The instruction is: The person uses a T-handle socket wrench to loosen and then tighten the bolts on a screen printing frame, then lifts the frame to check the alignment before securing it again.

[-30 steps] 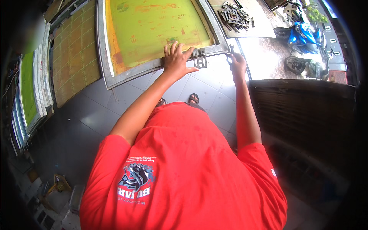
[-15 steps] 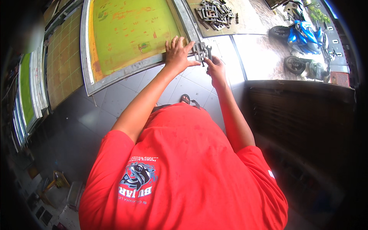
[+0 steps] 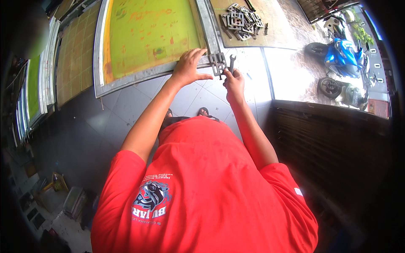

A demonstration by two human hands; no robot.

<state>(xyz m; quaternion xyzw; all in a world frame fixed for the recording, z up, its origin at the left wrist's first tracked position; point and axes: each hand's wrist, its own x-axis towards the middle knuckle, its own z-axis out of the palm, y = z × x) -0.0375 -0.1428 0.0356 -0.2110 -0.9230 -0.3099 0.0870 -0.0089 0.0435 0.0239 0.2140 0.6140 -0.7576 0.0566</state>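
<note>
A metal-framed screen (image 3: 149, 40) with a yellow-green mesh stands ahead of me, and at its near right corner sits a slotted metal bracket (image 3: 217, 65) with bolts. My left hand (image 3: 187, 66) rests over the frame's near edge just left of the bracket, its fingers stretched out and the thumb held apart below. An open-end wrench (image 3: 232, 62) points upward from my right hand (image 3: 235, 84), whose fingers are closed round its lower end right beside the bracket. Whether the wrench touches a bolt cannot be made out.
A pile of metal brackets and bolts (image 3: 242, 21) lies on a brown board (image 3: 274, 37) beyond the frame. Blue and dark motorcycles (image 3: 344, 57) are parked at far right. A dark slatted panel (image 3: 325, 130) stands to my right; more framed screens (image 3: 44, 80) line the left.
My left hand has slid left, away from the bracket, and its fingers are less spread. The right hand still holds the wrench beside the bracket. The whole view has shifted slightly.
</note>
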